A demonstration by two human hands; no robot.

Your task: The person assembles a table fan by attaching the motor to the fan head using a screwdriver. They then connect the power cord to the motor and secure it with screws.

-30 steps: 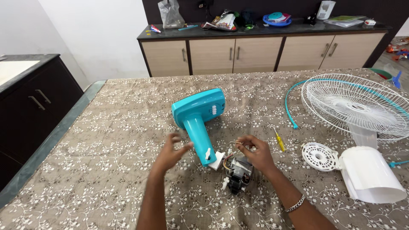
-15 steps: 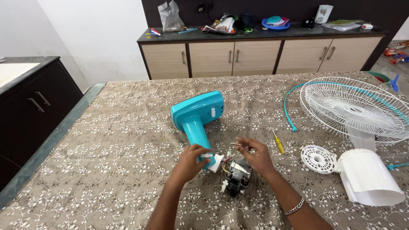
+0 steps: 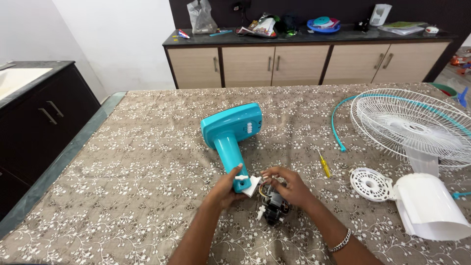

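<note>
A teal fan stand (image 3: 229,130) lies on its side on the patterned tablecloth, its neck pointing toward me. My left hand (image 3: 224,189) grips the lower end of that neck, beside a white bracket (image 3: 251,186). My right hand (image 3: 289,185) rests on the black fan motor (image 3: 274,204), its fingers closed around the top of the motor and its coloured wires. The motor lies just right of the neck's end.
A yellow screwdriver (image 3: 324,165) lies right of my hands. Farther right are a white wire fan guard (image 3: 412,125) with a teal rim ring, a white round grille piece (image 3: 370,182) and a white motor cover (image 3: 427,206). A cluttered cabinet (image 3: 304,54) stands behind the table.
My left hand moved in and closed on the stand's neck. My right hand dropped from holding the wires up onto the motor.
</note>
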